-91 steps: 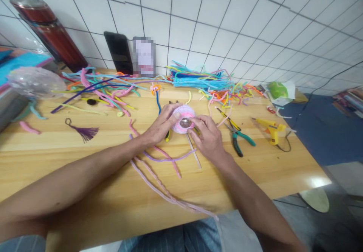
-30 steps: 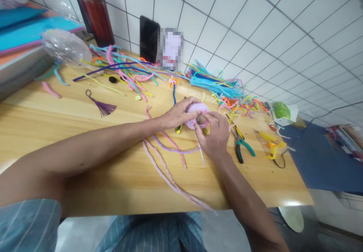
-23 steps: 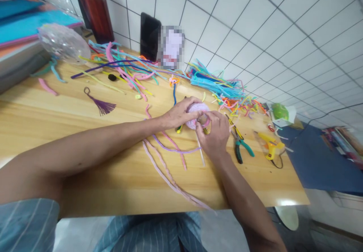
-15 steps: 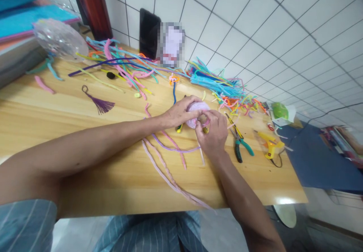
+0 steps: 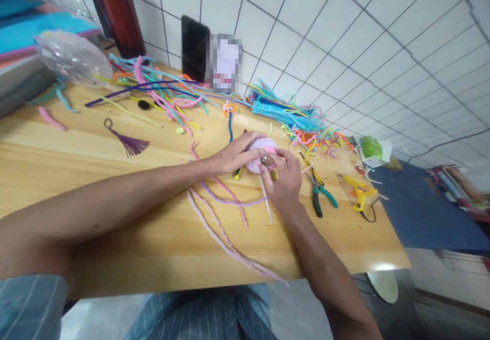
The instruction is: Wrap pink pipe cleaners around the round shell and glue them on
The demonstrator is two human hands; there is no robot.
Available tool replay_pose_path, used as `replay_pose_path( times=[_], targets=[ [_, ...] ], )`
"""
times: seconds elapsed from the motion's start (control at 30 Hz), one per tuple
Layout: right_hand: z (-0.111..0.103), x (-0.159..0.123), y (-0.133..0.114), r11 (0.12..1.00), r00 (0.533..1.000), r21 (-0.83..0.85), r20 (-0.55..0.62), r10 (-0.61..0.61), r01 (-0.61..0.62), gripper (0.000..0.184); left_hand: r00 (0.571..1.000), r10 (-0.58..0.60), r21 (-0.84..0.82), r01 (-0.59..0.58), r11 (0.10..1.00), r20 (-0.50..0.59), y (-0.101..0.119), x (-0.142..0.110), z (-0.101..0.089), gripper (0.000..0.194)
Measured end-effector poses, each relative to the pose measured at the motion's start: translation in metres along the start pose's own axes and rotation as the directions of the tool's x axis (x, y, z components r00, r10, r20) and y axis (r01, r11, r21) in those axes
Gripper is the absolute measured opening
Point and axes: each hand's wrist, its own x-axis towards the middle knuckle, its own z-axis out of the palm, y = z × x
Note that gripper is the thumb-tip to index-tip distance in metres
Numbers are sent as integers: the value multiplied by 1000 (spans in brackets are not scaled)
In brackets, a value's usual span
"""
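Observation:
Between my hands is a round lilac-and-pink coil of pipe cleaner point(image 5: 265, 143) with a shiny rounded piece point(image 5: 264, 160) at its centre. My left hand point(image 5: 240, 153) wraps around its left side, with the thumb lying across the top. From the right, the thumb and fingers of my right hand point(image 5: 285, 176) press at the pink middle and partly cover it. A thin clear stick point(image 5: 268, 208) lies just below the coil. Pink and purple pipe cleaners point(image 5: 229, 197) are spread on the table under and in front of my left wrist.
Green-handled pliers point(image 5: 318, 197) and a yellow glue gun point(image 5: 360, 192) lie to the right. A blue bundle of pipe cleaners point(image 5: 287, 113), two phones point(image 5: 194, 49) and a red flask point(image 5: 120, 18) stand along the tiled wall. A purple tassel point(image 5: 132, 143) lies left.
The view has swung, so things sit differently in frame. My right fingers have shifted over the coil's centre; three seconds ago the shiny piece showed more fully. Both hands keep hold of the coil.

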Motion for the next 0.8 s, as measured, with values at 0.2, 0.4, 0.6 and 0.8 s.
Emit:
replay_pose_path(
  times=[0.2,0.4,0.6,0.8],
  targets=[
    [-1,3,-4,1000,1000,-20,-14,-7,7,30,997,18,38,-21,999,74,-4,-3,-9,70],
    [-2,5,-5,1000,1000,-11,-19,-9,9,28,998,-15,49,12,999,68,-3,-3,-9,73],
    [-3,5,-7,1000,1000,0,-24,-17,17,28,997,-3,59,-1,998,76,-2,-4,-8,73],
    [-3,5,-5,1000,1000,-21,-1,-13,13,29,997,-4,70,-2,998,82,-2,-4,-7,73]
  ],
)
